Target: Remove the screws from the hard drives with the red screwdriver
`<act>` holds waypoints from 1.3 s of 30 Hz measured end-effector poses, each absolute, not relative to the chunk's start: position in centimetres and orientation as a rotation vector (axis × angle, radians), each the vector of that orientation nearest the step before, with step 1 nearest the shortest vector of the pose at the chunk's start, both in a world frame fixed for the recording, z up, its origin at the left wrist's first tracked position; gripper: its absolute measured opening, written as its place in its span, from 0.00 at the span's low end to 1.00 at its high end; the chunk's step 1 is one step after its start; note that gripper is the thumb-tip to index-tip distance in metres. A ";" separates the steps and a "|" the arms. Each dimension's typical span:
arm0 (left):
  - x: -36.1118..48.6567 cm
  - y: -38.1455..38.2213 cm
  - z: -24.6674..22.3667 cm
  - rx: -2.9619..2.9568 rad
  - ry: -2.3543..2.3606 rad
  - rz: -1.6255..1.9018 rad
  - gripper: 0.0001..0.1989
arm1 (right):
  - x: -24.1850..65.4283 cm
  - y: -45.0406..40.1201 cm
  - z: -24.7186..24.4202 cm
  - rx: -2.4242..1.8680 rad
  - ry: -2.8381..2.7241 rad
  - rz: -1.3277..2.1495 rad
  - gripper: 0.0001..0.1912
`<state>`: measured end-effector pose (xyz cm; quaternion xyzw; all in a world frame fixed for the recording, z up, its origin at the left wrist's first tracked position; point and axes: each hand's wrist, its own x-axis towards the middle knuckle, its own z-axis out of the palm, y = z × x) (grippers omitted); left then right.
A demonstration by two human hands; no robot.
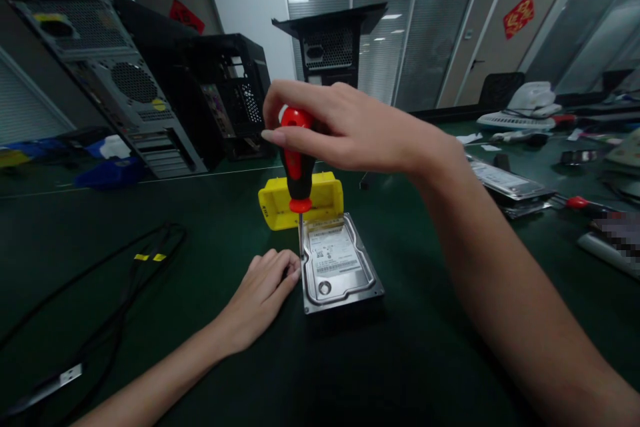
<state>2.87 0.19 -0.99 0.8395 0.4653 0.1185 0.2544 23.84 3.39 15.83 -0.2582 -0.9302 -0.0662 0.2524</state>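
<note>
A silver hard drive (334,260) with a white label lies flat on the dark green table in front of me. My right hand (345,127) is closed around the handle of a red and black screwdriver (299,170), held upright. Its shaft points down to the drive's far left corner; whether the tip sits in a screw is too small to tell. At the drive's left edge, my left hand (267,287) rests with curled fingers, the fingertips against its side. Just behind the drive stands a yellow plastic bin (277,203), partly hidden by the screwdriver.
Black computer cases (135,80) stand at the back left, another case (330,47) behind my right hand. A black USB cable (120,307) lies at left near a blue bin (107,173). More hard drives (505,177) are stacked at right, beside another red-handled tool (577,202).
</note>
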 end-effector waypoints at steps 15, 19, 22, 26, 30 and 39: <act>2.9 -0.1 -0.6 2.316 1.235 0.421 0.14 | 23.8 3.2 16.0 -0.650 -2.513 0.161 0.18; 3.0 -0.1 -0.5 2.328 1.233 0.423 0.14 | 23.5 3.7 15.6 -0.658 -2.489 -0.032 0.20; 3.0 -0.1 -0.5 2.329 1.231 0.427 0.14 | 23.8 4.0 15.4 -0.700 -2.469 -0.146 0.21; 3.0 -0.1 -0.4 2.324 1.240 0.425 0.13 | 24.4 3.9 15.5 -0.719 -2.482 -0.146 0.19; 3.1 -0.1 -0.4 2.320 1.234 0.415 0.13 | 24.0 3.8 15.6 -0.734 -2.476 -0.155 0.21; 2.9 -0.1 -0.5 2.317 1.240 0.430 0.14 | 22.8 4.5 15.2 -0.524 -2.511 0.173 0.17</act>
